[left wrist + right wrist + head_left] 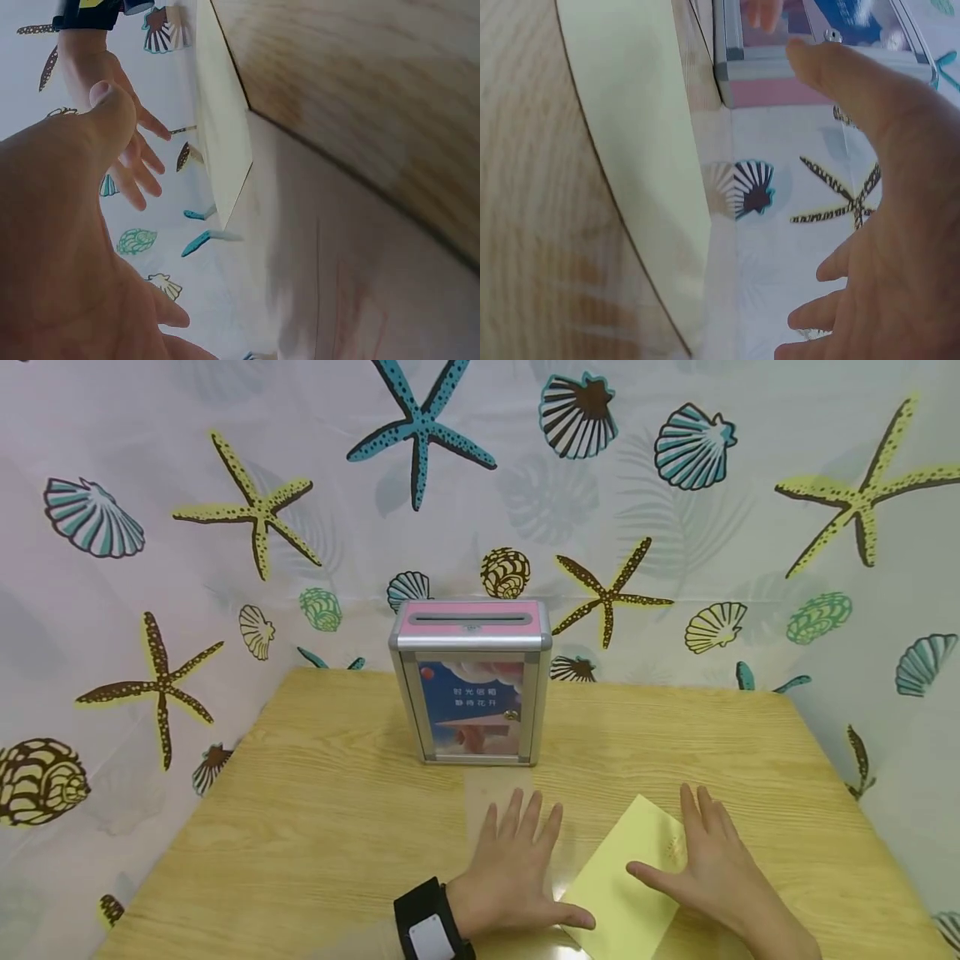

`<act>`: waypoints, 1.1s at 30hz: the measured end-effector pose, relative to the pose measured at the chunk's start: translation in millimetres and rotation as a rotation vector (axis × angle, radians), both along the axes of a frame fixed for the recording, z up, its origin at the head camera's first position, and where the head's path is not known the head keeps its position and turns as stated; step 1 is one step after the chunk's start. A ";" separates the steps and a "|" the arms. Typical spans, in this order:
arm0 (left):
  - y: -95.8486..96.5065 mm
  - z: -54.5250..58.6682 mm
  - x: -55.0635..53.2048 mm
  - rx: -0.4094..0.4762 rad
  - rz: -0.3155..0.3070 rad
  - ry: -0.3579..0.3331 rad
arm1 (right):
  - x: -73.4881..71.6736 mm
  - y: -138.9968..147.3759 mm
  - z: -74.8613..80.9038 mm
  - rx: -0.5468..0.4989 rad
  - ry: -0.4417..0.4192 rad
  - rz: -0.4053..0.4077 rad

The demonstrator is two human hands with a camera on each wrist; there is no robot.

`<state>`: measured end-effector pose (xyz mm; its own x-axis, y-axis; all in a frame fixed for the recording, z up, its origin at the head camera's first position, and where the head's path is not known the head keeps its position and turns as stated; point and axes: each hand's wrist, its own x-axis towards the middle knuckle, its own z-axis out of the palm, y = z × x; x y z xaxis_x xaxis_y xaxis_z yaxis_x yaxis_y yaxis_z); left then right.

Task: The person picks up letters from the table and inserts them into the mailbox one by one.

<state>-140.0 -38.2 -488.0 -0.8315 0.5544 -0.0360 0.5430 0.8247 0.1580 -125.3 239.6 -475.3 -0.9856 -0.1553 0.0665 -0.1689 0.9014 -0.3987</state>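
A flat yellow rectangle of paper, a card or an envelope, lies slanted on the table; a small gold mark shows near its right edge. My left hand is spread to its left, and in the head view the thumb overlaps the paper's near-left corner. Over its right edge hovers my right hand, fingers straight and thumb apart. In the left wrist view both the left hand and the right hand hold nothing. The right wrist view has the paper beside the empty right hand.
Behind the hands stands a silver-framed letter box with a pink slotted top, a picture front and a small lock. A translucent strip lies before it on the wooden table. Cloth printed with shells and starfish surrounds the table.
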 end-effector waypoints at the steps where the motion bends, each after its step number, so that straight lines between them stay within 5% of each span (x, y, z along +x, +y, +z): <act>1: 2.2 -1.3 -0.1 -0.005 0.002 -0.002 | -0.2 0.1 -2.2 0.002 -0.019 -0.022; 15: 30.1 -8.4 -2.2 -0.096 0.003 -0.011 | -9.4 7.9 -20.0 0.064 -0.079 -0.165; 33: 32.8 -9.8 -4.1 -0.092 -0.061 0.001 | -18.4 24.7 -20.7 0.052 -0.109 -0.101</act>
